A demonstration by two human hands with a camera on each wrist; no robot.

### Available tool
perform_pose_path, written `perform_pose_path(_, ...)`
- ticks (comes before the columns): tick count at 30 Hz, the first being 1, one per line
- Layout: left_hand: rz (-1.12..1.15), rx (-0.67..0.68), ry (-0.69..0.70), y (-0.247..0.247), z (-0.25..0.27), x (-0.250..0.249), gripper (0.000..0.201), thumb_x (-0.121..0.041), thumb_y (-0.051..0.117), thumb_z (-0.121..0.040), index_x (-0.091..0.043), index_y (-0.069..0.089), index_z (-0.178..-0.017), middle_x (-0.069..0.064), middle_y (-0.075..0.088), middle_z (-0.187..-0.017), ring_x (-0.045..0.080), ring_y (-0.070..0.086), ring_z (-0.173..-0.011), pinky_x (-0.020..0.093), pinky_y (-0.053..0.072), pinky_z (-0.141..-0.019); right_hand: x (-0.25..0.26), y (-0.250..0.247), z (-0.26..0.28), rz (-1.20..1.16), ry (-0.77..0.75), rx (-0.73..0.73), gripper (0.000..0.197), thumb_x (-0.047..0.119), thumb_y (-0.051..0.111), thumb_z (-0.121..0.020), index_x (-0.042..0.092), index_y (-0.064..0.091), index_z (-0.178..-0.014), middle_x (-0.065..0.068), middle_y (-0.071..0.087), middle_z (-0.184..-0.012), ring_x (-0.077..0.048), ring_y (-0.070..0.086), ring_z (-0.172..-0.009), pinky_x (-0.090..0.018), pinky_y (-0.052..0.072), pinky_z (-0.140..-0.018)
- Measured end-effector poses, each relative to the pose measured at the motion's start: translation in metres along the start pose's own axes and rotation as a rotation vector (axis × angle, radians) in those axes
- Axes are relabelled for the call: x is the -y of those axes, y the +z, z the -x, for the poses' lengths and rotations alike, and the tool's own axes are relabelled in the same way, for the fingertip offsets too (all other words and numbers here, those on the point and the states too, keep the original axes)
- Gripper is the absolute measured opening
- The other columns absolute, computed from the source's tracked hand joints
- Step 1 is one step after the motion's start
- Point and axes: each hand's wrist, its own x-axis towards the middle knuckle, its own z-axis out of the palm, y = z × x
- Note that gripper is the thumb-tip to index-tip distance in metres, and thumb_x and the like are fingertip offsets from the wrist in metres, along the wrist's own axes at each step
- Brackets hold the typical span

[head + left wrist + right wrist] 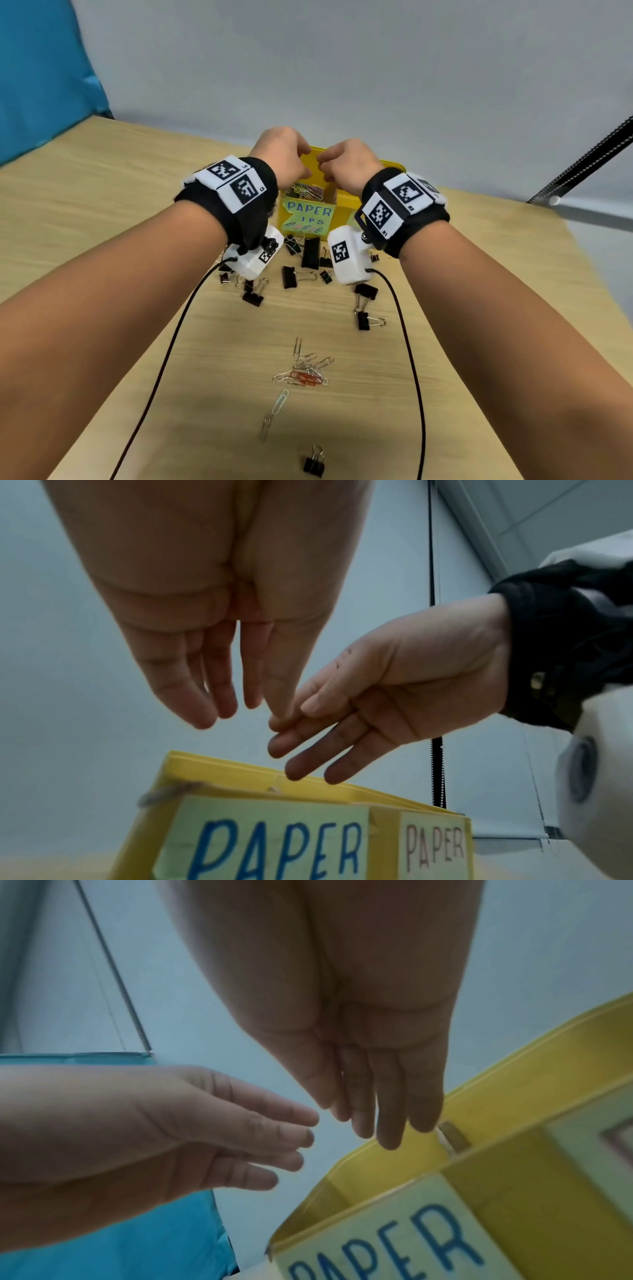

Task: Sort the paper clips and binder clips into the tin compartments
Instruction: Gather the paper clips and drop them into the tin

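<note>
A yellow tin [394,167] stands at the back of the wooden table, and its left compartment, labelled "PAPER CLIPS" [310,209], holds coloured paper clips [306,193]. My left hand [287,154] and right hand [351,164] hover close together over that compartment. In the left wrist view the left hand [236,710] has straight fingers pointing down, and its index tip touches the right hand [377,696]. The right hand [377,1123] is just as relaxed above the tin's rim [514,1096]. I see nothing in either hand. Loose paper clips [305,371] lie nearer me, with black binder clips [310,255] in front of the tin.
One long paper clip [279,402] and a lone binder clip [314,462] lie near the front edge. Black cables [164,359] trail from both wrist cameras across the table. A second "PAPER" label [435,845] marks the tin's right part. A blue panel [41,68] stands at the left.
</note>
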Motion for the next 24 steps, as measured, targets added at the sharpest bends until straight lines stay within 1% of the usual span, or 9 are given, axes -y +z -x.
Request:
perform_pose_path(3, 0.010, 0.001, 0.064, -0.004, 0.028, -0.001, 0.020, -0.014, 0.069, -0.080, -0.008, 0.070, -0.099, 0.005, 0.065, -0.089, 0.020, 0.058, -0.087, 0.026, 0.045, -0.084, -0.004, -0.002, 0.036, 0.057, -0.095, -0.063, 0.020, 0.009, 0.052, -0.086, 0.013, 0.069, -0.096, -0.007, 0.065, -0.089, -0.019, 0.058, -0.087, -0.035, 0.051, -0.091)
perform_pose_path(6, -0.025, 0.252, 0.097, 0.003, 0.075, 0.006, 0.009, -0.010, 0.070, -0.078, -0.013, 0.069, -0.087, -0.005, 0.058, -0.070, 0.014, 0.054, -0.072, 0.023, 0.046, -0.067, -0.018, 0.004, 0.084, 0.213, -0.147, 0.040, 0.020, 0.016, 0.054, -0.088, 0.010, 0.070, -0.098, -0.004, 0.062, -0.085, -0.018, 0.056, -0.079, -0.030, 0.052, -0.070)
perform_pose_path(8, -0.146, 0.500, 0.130, 0.016, 0.104, 0.014, 0.018, -0.010, 0.068, -0.078, -0.016, 0.069, -0.095, -0.002, 0.065, -0.082, 0.014, 0.057, -0.077, 0.021, 0.043, -0.064, -0.032, 0.016, 0.113, 0.305, -0.108, 0.268, 0.021, 0.016, 0.053, -0.090, 0.010, 0.069, -0.102, -0.002, 0.061, -0.080, -0.017, 0.055, -0.071, -0.022, 0.045, -0.056)
perform_pose_path(9, -0.204, 0.607, 0.139, 0.024, 0.120, 0.019, 0.027, -0.011, 0.067, -0.078, -0.018, 0.068, -0.104, -0.001, 0.067, -0.094, 0.014, 0.057, -0.083, 0.020, 0.043, -0.068, -0.041, 0.025, 0.126, 0.366, -0.093, 0.388, 0.022, 0.017, 0.054, -0.090, 0.011, 0.068, -0.104, -0.002, 0.063, -0.082, -0.015, 0.055, -0.072, -0.020, 0.044, -0.056)
perform_pose_path(11, -0.281, 0.733, 0.130, 0.041, 0.144, 0.027, 0.047, -0.016, 0.066, -0.081, -0.023, 0.056, -0.127, -0.002, 0.062, -0.116, 0.011, 0.053, -0.092, 0.021, 0.042, -0.079, -0.058, 0.043, 0.147, 0.464, -0.095, 0.522, 0.027, 0.020, 0.057, -0.087, 0.015, 0.066, -0.112, -0.002, 0.065, -0.099, -0.013, 0.054, -0.083, -0.021, 0.043, -0.069)
perform_pose_path(13, -0.328, 0.783, 0.133, 0.054, 0.165, 0.032, 0.059, -0.016, 0.062, -0.084, -0.026, 0.042, -0.138, -0.002, 0.051, -0.128, 0.012, 0.051, -0.100, 0.024, 0.044, -0.089, -0.070, 0.056, 0.163, 0.454, -0.105, 0.530, 0.034, 0.021, 0.061, -0.084, 0.016, 0.062, -0.117, -0.001, 0.060, -0.104, -0.012, 0.049, -0.090, -0.022, 0.037, -0.077)
perform_pose_path(16, -0.389, 0.802, 0.200, 0.061, 0.186, 0.039, 0.059, -0.004, 0.051, -0.087, -0.023, 0.039, -0.141, 0.001, 0.039, -0.135, 0.018, 0.046, -0.117, 0.026, 0.042, -0.102, -0.080, 0.063, 0.180, 0.364, -0.121, 0.544, 0.036, 0.013, 0.063, -0.083, 0.015, 0.061, -0.119, 0.005, 0.051, -0.100, -0.010, 0.048, -0.091, -0.020, 0.036, -0.077)
perform_pose_path(20, -0.324, 0.808, 0.214, 0.056, 0.209, 0.042, 0.055, -0.001, 0.049, -0.085, -0.022, 0.046, -0.136, 0.003, 0.044, -0.128, 0.016, 0.049, -0.109, 0.019, 0.038, -0.086, -0.086, 0.065, 0.198, 0.334, -0.166, 0.580, 0.035, 0.008, 0.062, -0.083, 0.015, 0.063, -0.117, 0.004, 0.054, -0.102, -0.006, 0.047, -0.091, -0.008, 0.033, -0.064)
perform_pose_path(24, -0.287, 0.777, 0.081, 0.050, 0.221, 0.045, 0.063, -0.023, 0.075, -0.074, -0.019, 0.044, -0.128, -0.001, 0.046, -0.121, 0.017, 0.051, -0.108, 0.026, 0.045, -0.088, -0.088, 0.067, 0.207, 0.354, -0.138, 0.522, 0.049, 0.025, 0.072, -0.076, 0.014, 0.057, -0.121, -0.001, 0.055, -0.112, -0.012, 0.050, -0.097, -0.021, 0.041, -0.081)
